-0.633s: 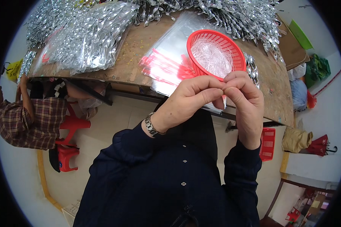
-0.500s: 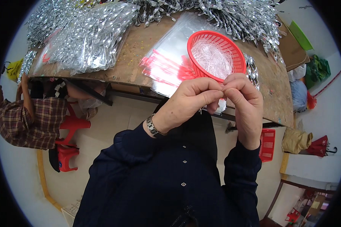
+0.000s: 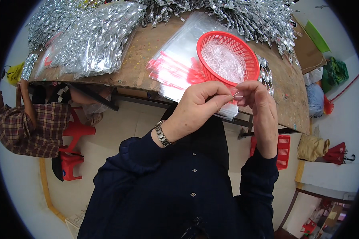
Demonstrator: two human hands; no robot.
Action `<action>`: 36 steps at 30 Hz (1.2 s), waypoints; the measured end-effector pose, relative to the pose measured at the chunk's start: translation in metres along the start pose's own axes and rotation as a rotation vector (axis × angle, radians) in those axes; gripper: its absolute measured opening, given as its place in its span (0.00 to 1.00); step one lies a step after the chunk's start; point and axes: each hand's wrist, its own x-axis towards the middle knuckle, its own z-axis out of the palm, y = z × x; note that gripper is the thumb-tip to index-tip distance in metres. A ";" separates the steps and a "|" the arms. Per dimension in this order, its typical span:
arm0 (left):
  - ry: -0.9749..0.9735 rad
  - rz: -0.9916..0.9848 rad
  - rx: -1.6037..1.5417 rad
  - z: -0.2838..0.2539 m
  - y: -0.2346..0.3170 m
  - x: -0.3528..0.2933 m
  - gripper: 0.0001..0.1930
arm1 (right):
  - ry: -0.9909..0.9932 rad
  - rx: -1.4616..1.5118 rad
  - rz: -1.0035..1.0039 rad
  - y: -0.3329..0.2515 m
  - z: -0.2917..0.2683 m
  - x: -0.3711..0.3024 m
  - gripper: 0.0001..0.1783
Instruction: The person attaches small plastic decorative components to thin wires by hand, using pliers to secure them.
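Thin white string (image 3: 237,95) pokes out from the pinched thumb and forefinger of my left hand (image 3: 195,107), which wears a metal watch. Close to the string's ends, my right hand (image 3: 264,111) is open, its fingers apart. Both hands are over the near edge of the table, just below a round red plastic basket (image 3: 253,59). Inside the basket lies a tangle of clear, whitish strings (image 3: 223,59). Under and left of it spreads a stack of clear plastic bags (image 3: 179,47) with red bands. Part of the stack is hidden by my left hand.
Bagged silver twisted decorations (image 3: 95,44) lie on the wooden table (image 3: 141,59), with loose silver garlands (image 3: 251,20) along its back. A person in a checked shirt (image 3: 36,127) sits at left near red stools (image 3: 71,165). A red crate (image 3: 283,151) stands below at right.
My right hand has let go of the pinch and opened, moving slightly right. The string's ends now show at my left fingertips, which remain pinched.
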 end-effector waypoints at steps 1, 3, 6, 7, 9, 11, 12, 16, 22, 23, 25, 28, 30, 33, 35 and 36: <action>0.000 0.000 0.000 0.000 0.000 0.000 0.05 | -0.028 -0.025 0.011 -0.003 0.000 0.000 0.26; 0.004 0.093 0.117 -0.001 -0.002 0.000 0.04 | -0.056 -0.050 0.023 -0.004 -0.001 -0.001 0.28; 0.022 0.288 0.327 -0.003 -0.007 0.002 0.04 | -0.097 -0.161 -0.004 -0.004 -0.004 0.000 0.28; 0.021 0.288 0.327 -0.002 -0.006 0.002 0.04 | -0.107 -0.179 0.027 -0.005 -0.006 0.000 0.27; 0.033 0.330 0.401 -0.001 -0.003 0.001 0.02 | -0.116 -0.198 0.058 -0.008 -0.006 0.000 0.27; 0.033 0.372 0.459 0.000 -0.003 0.000 0.02 | -0.121 -0.271 0.120 -0.012 -0.005 0.000 0.25; 0.032 0.413 0.518 0.000 -0.003 0.000 0.02 | -0.122 -0.270 0.120 -0.016 -0.005 0.001 0.25; 0.044 0.474 0.573 0.002 -0.002 0.001 0.03 | -0.176 -0.409 0.205 -0.025 -0.001 0.005 0.19; 0.045 0.481 0.575 0.001 -0.005 0.002 0.03 | -0.149 -0.362 0.187 -0.025 -0.001 0.004 0.13; 0.041 0.446 0.552 0.001 -0.005 0.002 0.03 | -0.161 -0.375 0.209 -0.025 -0.002 0.003 0.11; 0.038 0.411 0.530 0.000 -0.006 0.004 0.03 | -0.150 -0.320 0.203 -0.024 -0.002 0.003 0.10; 0.027 0.390 0.427 -0.002 -0.013 0.005 0.03 | -0.117 -0.198 0.183 -0.021 -0.003 0.001 0.09; 0.040 0.304 0.297 -0.002 -0.015 0.004 0.03 | -0.092 -0.132 0.170 -0.018 -0.004 -0.002 0.09; 0.029 0.157 0.189 0.000 -0.012 0.003 0.04 | -0.045 -0.037 0.154 -0.012 -0.005 -0.005 0.08; 0.012 0.165 0.181 0.000 -0.013 0.004 0.04 | -0.036 -0.004 0.156 -0.008 -0.005 -0.006 0.08; -0.005 0.173 0.174 0.000 -0.013 0.004 0.04 | -0.035 -0.004 0.156 -0.007 -0.005 -0.007 0.08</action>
